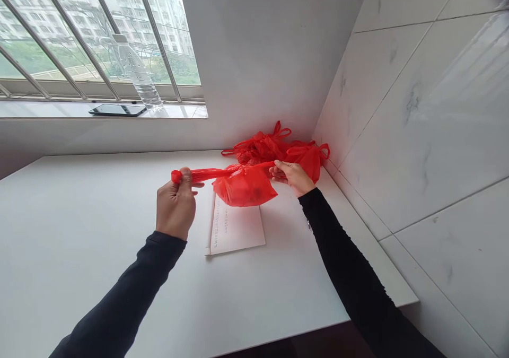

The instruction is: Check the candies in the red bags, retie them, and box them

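A filled red plastic bag (pixel 245 188) hangs stretched between my two hands, over the far part of a white booklet (pixel 237 230). My left hand (pixel 177 201) is closed round one twisted handle, pulled out to the left, its end poking past the thumb. On the other side my right hand (pixel 292 175) pinches the other handle between thumb and fingers. The bag's neck is gathered in the middle. What lies inside shows only as dark shapes through the plastic. The booklet has rows of small print and lies on the white table (pixel 131 273).
More red plastic bags (pixel 264 147) are heaped in the far right corner against the wall, just behind my right hand. On the windowsill a clear water bottle (pixel 139 77) stands beside a dark tablet or phone (pixel 118 110). A tiled wall (pixel 421 108) borders the table's right edge.
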A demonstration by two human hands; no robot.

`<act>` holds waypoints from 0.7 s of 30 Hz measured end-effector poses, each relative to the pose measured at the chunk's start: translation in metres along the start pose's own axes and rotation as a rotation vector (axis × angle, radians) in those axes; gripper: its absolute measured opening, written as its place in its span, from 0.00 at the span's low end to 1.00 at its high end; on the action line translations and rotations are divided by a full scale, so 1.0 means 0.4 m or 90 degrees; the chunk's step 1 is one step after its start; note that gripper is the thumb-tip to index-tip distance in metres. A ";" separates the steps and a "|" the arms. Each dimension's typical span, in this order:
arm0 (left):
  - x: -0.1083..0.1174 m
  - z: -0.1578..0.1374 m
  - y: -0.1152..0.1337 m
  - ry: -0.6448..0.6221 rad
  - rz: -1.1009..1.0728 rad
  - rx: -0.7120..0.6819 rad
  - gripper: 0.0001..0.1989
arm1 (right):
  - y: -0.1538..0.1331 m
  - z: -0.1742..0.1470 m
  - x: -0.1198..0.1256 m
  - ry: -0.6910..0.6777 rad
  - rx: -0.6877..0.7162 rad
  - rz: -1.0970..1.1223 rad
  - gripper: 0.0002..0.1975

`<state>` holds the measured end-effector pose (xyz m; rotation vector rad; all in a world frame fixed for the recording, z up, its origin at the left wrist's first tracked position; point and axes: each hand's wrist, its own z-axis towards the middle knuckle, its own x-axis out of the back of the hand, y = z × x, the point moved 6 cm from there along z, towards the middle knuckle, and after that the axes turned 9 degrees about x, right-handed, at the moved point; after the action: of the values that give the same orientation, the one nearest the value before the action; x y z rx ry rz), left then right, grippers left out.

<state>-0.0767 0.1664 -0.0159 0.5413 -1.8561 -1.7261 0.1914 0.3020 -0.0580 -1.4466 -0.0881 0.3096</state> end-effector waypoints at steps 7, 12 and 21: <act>-0.028 0.005 -0.039 -0.182 -0.181 0.267 0.21 | -0.002 -0.014 -0.061 0.020 -0.064 0.269 0.21; -0.001 0.035 -0.124 -0.119 -0.097 0.360 0.15 | 0.024 -0.045 -0.117 0.022 -0.207 0.418 0.19; -0.069 -0.037 -0.131 -0.333 -0.083 0.450 0.25 | 0.030 -0.092 -0.187 -0.041 -0.287 0.388 0.16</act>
<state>-0.0500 0.1672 -0.0705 0.5022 -2.8903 -1.3244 0.1271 0.2484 -0.0651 -1.8929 0.2522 0.8773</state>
